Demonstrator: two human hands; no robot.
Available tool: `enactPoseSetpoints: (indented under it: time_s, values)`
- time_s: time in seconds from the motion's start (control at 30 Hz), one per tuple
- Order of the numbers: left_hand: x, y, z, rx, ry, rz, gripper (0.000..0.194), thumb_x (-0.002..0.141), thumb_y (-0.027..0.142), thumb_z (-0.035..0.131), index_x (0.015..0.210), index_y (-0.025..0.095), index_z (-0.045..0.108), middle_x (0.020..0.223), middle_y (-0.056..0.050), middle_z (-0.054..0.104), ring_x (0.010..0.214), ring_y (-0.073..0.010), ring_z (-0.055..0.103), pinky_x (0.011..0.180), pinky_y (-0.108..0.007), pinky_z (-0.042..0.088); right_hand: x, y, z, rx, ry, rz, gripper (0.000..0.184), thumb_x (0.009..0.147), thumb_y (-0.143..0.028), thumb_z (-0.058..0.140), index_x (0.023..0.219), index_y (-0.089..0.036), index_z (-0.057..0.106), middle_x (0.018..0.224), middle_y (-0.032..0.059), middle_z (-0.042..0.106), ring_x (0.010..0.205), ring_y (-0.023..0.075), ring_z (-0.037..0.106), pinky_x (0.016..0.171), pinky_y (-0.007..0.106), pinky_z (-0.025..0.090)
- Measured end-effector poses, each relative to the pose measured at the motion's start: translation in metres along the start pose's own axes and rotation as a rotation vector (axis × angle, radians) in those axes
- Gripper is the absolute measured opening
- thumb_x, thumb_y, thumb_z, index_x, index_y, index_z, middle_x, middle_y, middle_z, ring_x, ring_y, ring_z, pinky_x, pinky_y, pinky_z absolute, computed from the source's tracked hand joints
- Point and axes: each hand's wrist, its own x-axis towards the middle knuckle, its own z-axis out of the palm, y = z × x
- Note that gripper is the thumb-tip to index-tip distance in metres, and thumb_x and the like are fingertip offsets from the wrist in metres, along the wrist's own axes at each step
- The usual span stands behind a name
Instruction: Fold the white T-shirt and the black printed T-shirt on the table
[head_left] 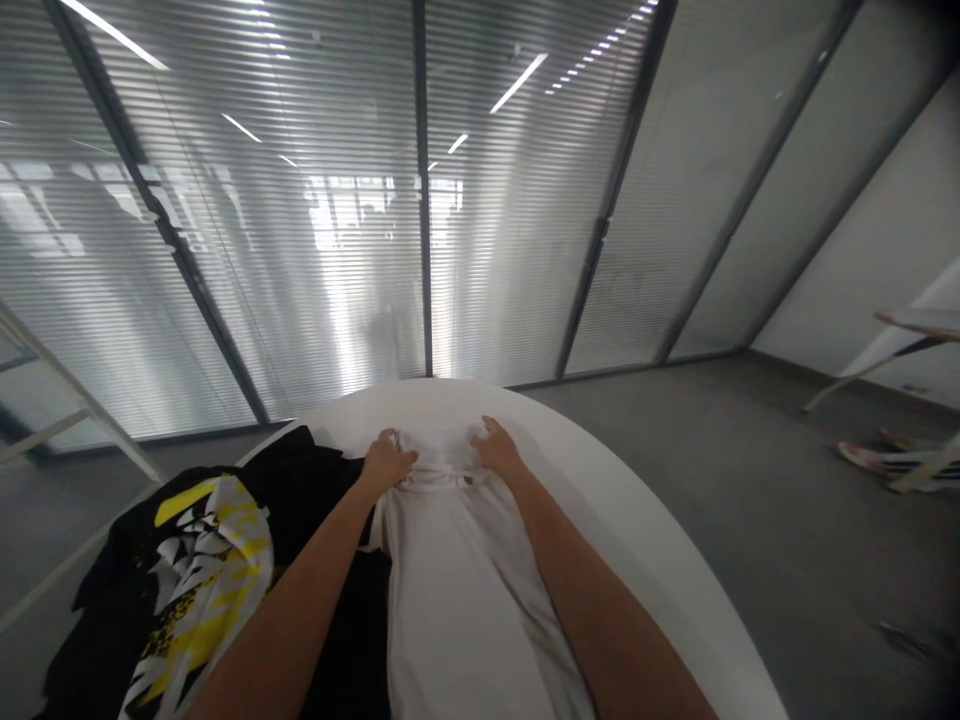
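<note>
Head view, lower centre of frame: round white table (645,520) carrying a long pale pink fabric garment (465,600) laid lengthwise. At lower left lies a black T-shirt with yellow and white print (195,560), touching the pink garment's edge. Left hand (386,463) and right hand (496,450) press, fingers curled, on the garment's far folded end. The cloth appears light, soft and limp; its edges or corners seem the best hold. No containers are visible.
</note>
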Motion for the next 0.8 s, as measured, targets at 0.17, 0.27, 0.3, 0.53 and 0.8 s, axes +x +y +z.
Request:
enactPoseSetpoints:
  time_s: [0.17,0.27,0.3,0.53,0.8]
  values:
    - [-0.003,-0.001,0.000,-0.265,-0.015,-0.018,0.064,0.072,0.007,0.067,0.131,0.020,0.044,0.102,-0.007,0.061,0.064,-0.0114,0.061,0.055,-0.027,0.057,-0.004,-0.005,-0.004,0.195,-0.050,0.022,0.056,0.076,-0.018,0.065,0.131,-0.024,0.053,0.125,0.0115,0.062,0.098,0.0223,0.067,0.069,0.034,0.061]
    - [-0.007,0.001,0.000,-0.389,0.001,-0.051,0.065,0.070,0.004,0.066,0.128,0.022,0.044,0.107,-0.007,0.059,0.070,-0.0125,0.061,0.056,-0.030,0.060,-0.002,0.001,-0.011,0.428,-0.068,0.086,0.052,0.071,-0.013,0.066,0.121,-0.022,0.057,0.117,0.0110,0.063,0.097,0.0220,0.066,0.072,0.037,0.061]
    - [-0.007,0.001,-0.001,-0.424,0.003,-0.063,0.064,0.070,0.004,0.066,0.127,0.023,0.045,0.108,-0.007,0.058,0.073,-0.0136,0.062,0.057,-0.032,0.061,0.000,0.004,-0.013,0.505,-0.071,0.110,0.051,0.069,-0.012,0.067,0.117,-0.022,0.058,0.116,0.0106,0.063,0.097,0.0218,0.066,0.073,0.037,0.061]
    - [-0.008,0.005,-0.003,-0.558,0.015,-0.127,0.067,0.068,0.014,0.075,0.127,0.025,0.045,0.125,-0.012,0.051,0.093,-0.0226,0.062,0.060,-0.039,0.062,0.005,0.012,-0.016,0.603,-0.078,0.129,0.047,0.064,-0.013,0.070,0.107,-0.025,0.059,0.115,0.0081,0.061,0.103,0.0231,0.062,0.075,0.038,0.061]
    - [-0.008,0.005,-0.004,-0.671,-0.042,-0.238,0.092,0.065,0.003,0.073,0.144,0.024,0.031,0.084,0.000,0.060,0.056,-0.0098,0.055,0.051,-0.025,0.054,0.010,0.013,-0.011,0.655,-0.082,0.151,0.058,0.060,-0.012,0.074,0.113,-0.028,0.056,0.088,0.0008,0.062,0.082,0.0172,0.060,0.062,0.028,0.055]
